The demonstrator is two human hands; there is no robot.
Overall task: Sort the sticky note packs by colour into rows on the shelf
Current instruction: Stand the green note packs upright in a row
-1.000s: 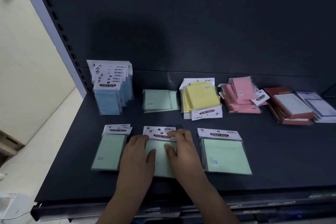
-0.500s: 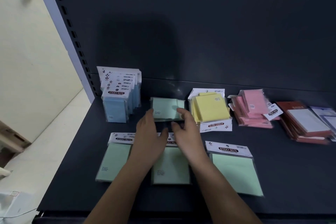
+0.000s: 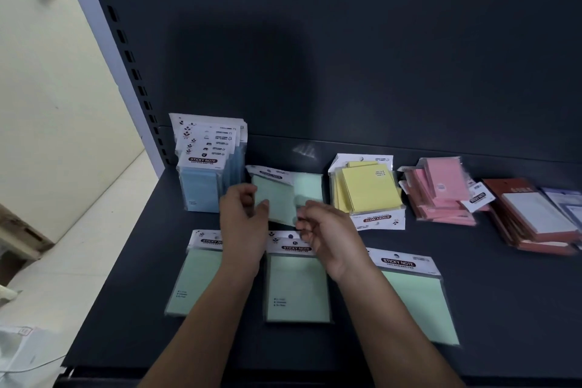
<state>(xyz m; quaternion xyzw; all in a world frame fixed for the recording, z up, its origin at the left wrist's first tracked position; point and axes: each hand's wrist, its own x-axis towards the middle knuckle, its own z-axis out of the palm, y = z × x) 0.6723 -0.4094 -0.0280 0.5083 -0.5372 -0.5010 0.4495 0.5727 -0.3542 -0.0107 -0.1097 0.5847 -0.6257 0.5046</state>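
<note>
1. Dark shelf [image 3: 504, 309] with a dark back panel [image 3: 378, 57]; it carries all the stock.
2. Back row, left to right: blue packs [image 3: 204, 186] standing upright, green pile [image 3: 310, 186], yellow pile [image 3: 368, 189], pink pile [image 3: 441, 195], red-brown pile [image 3: 535, 217].
3. Front row of green packs lying flat, headers to the back and apart from each other: left pack [image 3: 192, 283], middle pack [image 3: 297, 287], right pack [image 3: 419, 302].
4. Held pack [image 3: 277, 201]: green, raised over the green pile, tilted, header up-left.
5. Left hand [image 3: 242, 220]: grip clamped on the held pack's left edge, thumb on its face.
6. Right hand [image 3: 327, 236]: grip pinching the pack's lower right corner.
7. Handling, as judged: the pack probably goes to the green front row.
   - Turn it level, header to the back.
   - Lower it square with its neighbours.
   - Keep both pinches on until it lies flat, since the film wrapper looks slippery.
   - Keep the left wrist off the upright blue packs just beside it; they look easy to topple.
</note>
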